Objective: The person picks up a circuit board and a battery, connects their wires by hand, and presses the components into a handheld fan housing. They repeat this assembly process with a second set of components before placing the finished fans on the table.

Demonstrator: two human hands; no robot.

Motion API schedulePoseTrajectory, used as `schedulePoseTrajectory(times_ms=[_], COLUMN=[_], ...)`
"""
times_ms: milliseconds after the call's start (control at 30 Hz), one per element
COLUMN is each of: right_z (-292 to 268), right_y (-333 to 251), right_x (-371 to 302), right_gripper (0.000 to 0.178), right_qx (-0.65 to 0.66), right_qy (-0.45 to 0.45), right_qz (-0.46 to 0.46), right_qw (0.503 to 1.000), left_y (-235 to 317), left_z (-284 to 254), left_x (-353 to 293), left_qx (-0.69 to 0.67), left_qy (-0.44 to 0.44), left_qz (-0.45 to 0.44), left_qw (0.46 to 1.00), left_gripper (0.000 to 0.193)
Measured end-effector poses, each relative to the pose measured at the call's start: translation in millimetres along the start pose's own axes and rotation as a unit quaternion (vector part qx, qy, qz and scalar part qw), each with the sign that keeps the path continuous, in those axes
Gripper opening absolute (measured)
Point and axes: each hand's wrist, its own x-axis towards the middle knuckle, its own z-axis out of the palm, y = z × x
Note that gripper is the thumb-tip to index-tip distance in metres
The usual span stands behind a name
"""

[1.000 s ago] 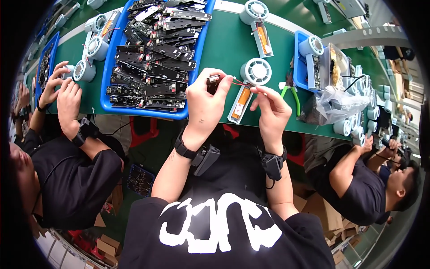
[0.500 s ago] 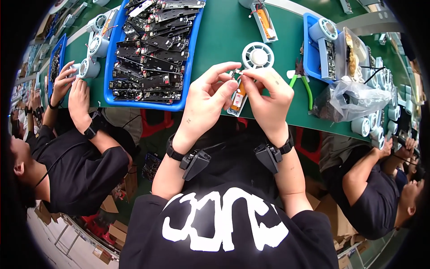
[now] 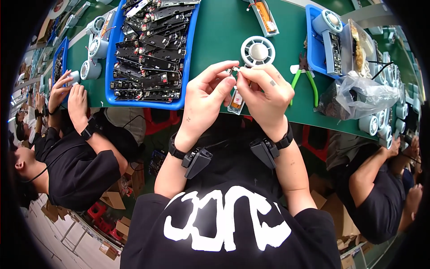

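Note:
A light blue handheld fan point(image 3: 245, 50) lies in front of me, its round grille at the far end. Its uncovered handle, with an orange battery point(image 3: 237, 97) inside, passes beneath my fingers. My left hand point(image 3: 207, 92) is closed, pinching a small dark and silver part point(image 3: 231, 70) between thumb and forefinger. Fingertip to fingertip with it, my right hand point(image 3: 265, 89) closes on a tiny white connector point(image 3: 237, 69). Fingers hide most of both small pieces, and I cannot tell whether they are joined.
A blue tray point(image 3: 190, 58) of black circuit boards stands at left. Green-handled pliers point(image 3: 305, 76) lie right of the fan, near a blue bin point(image 3: 315, 45) and a plastic bag point(image 3: 363, 96). Another opened fan handle point(image 3: 265, 19) lies beyond. Co-workers sit on both sides.
The view has shifted slightly. My right fingers have curled in more over the handle, covering more of the battery. Both hands keep their pinch close together.

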Motion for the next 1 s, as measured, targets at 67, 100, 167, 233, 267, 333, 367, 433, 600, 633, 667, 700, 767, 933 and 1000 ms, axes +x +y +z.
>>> schedulePoseTrajectory(times_ms=[67,100,167,233,267,333,367,433,600,633,667,700,767,933,1000], right_z=[0.1,0.2,0.1,-1.5,-3.2,-4.9,-4.5,-3.4,-4.0,-4.7,-7.7,-6.0,-7.6,-9.9,-10.8], right_y=[1.1,1.5,1.7,0.4,-0.9,-2.7,-3.0,-2.5,1.4,0.3,-1.5,0.7,3.9,-3.1,-0.5], right_x=[-0.3,-0.6,-0.8,0.1,1.0,3.4,4.5,7.6,10.3,11.0,12.2,17.9,13.4,9.8,6.5], right_gripper=[0.017,0.016,0.015,0.015,0.015,0.015,0.015,0.014,0.014,0.014,0.015,0.015,0.015,0.014,0.014], right_qx=[-0.006,-0.006,-0.008,-0.008,-0.01,-0.011,-0.011,-0.013,0.0,0.004,0.003,0.006,0.008,0.037,0.044], right_qy=[0.002,-0.008,-0.029,-0.04,-0.052,-0.063,-0.066,-0.072,-0.08,-0.085,-0.09,-0.091,-0.098,-0.103,-0.102], right_qz=[-0.006,-0.008,-0.011,-0.006,-0.001,0.004,0.0,-0.01,-0.013,-0.009,-0.006,-0.011,-0.013,-0.015,0.004], right_qw=[1.0,1.0,0.999,0.999,0.999,0.998,0.998,0.997,0.997,0.996,0.996,0.996,0.995,0.994,0.994], left_y=[-0.3,-0.9,-1.9,-2.0,-1.7,-1.0,-0.8,0.4,-0.1,1.9,4.5,7.8,7.8,3.2,0.6], left_z=[0.7,0.9,0.9,-1.7,-2.9,-4.3,-5.2,-6.8,-9.9,-10.5,-9.5,-11.5,-13.7,-14.3,-12.7], left_x=[-0.9,-1.6,-2.7,-2.7,-2.5,-1.3,0.0,3.2,3.9,3.3,3.0,8.9,7.4,-5.6,-4.9], left_qx=[0.009,0.01,0.011,0.055,0.099,0.143,0.148,0.159,0.152,0.171,0.188,0.209,0.199,0.108,0.132], left_qy=[-0.001,0.008,0.025,0.028,0.03,0.032,0.035,0.041,0.007,0.002,-0.004,-0.009,-0.013,-0.035,-0.04], left_qz=[-0.001,-0.001,0.0,0.018,0.035,0.052,0.052,0.052,0.057,0.065,0.076,0.094,0.073,0.016,0.043], left_qw=[1.0,1.0,1.0,0.998,0.994,0.988,0.987,0.985,0.987,0.983,0.979,0.973,0.977,0.993,0.99], left_gripper=[0.032,0.031,0.03,0.029,0.028,0.027,0.027,0.025,0.029,0.029,0.03,0.03,0.03,0.032,0.032])
